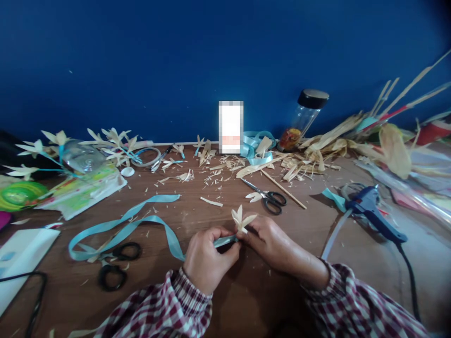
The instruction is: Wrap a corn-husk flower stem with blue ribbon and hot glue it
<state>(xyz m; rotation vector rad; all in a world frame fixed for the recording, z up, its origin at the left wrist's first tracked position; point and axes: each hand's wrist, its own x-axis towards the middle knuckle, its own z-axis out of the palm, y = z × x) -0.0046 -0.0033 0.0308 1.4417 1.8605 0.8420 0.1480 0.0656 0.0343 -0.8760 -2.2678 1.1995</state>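
Pinched in my right hand is the base of a pale flower that looks made of dried corn husk, its petals pointing up and away. My left hand grips a light blue ribbon close to the flower's base, and both sets of fingertips nearly meet there. From my left hand the ribbon runs off in a loop over the table to the left. Black-handled scissors lie open just beyond my right hand. A second pair of scissors rests left of my left hand, partly under the ribbon loop.
A blue glue gun with a cord lies at the right. Husk scraps are strewn along the back, beside a tilted jar with a black lid. Finished-looking husk flowers stand at the left near a clear bottle.
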